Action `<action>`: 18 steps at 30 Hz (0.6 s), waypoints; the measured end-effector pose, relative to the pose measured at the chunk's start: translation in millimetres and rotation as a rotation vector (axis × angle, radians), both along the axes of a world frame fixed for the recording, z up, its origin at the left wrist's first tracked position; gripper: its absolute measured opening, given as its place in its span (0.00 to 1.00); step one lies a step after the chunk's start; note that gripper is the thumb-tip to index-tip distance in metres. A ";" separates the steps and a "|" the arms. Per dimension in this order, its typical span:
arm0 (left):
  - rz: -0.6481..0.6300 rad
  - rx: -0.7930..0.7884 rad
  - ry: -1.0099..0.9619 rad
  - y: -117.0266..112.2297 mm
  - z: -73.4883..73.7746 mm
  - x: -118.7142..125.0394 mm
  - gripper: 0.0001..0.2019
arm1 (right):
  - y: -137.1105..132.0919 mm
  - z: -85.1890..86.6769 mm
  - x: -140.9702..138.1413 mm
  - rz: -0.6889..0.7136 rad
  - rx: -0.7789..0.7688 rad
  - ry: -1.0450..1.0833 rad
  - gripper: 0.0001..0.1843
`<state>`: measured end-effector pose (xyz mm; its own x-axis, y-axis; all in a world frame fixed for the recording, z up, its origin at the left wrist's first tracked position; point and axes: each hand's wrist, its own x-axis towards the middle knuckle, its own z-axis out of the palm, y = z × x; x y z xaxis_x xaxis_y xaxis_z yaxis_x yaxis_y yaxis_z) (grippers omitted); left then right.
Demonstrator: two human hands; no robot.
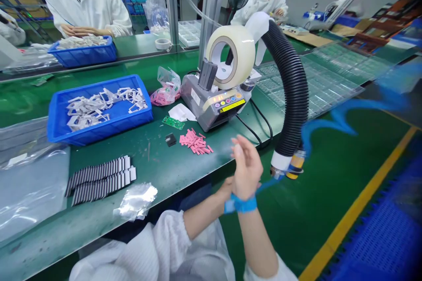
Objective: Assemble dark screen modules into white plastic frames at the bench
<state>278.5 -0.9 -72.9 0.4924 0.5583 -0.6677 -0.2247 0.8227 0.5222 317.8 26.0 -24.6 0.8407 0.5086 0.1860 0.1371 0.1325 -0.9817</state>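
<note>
My right hand (246, 167) is raised above the table's front edge, fingers loosely apart and holding nothing. A blue wrist strap (240, 204) circles that wrist, and a thin blue cord (268, 185) runs from it towards the black corrugated hose (293, 88). Behind the wrist, my left hand (227, 186) meets the strap, its fingers mostly hidden. Nearest on the green table are pink pieces (195, 141), a small black part (170, 139) and a green circuit board (173, 122). Rows of black-and-white strips (100, 180) lie to the left.
A blue tray (99, 129) of white parts and a tape dispenser (214, 105) stand on the table. Clear plastic bags (33, 193) lie at the left. Co-workers in white sit across the bench. Blue crates (385, 241) stand on the floor at the right.
</note>
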 end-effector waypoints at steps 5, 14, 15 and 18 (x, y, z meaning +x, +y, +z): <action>-0.181 -0.089 -0.217 9.5 -7.4 -56.2 0.09 | 69.5 -10.1 58.4 -0.026 -0.039 0.209 0.26; 0.099 -0.204 -0.335 11.1 56.1 -129.2 0.08 | 46.9 11.5 32.0 0.013 0.058 0.339 0.19; 0.158 -0.211 -0.339 12.6 65.3 -132.6 0.08 | 34.8 15.5 15.6 0.022 0.074 0.346 0.19; 0.296 -0.229 -0.351 15.3 88.5 -140.6 0.09 | -3.7 25.3 -37.3 0.094 0.096 0.376 0.16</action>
<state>137.9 14.4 15.6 0.5517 0.5670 -0.6117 -0.5952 0.7814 0.1875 280.5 22.3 0.7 0.8097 0.5820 -0.0756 -0.2471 0.2212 -0.9434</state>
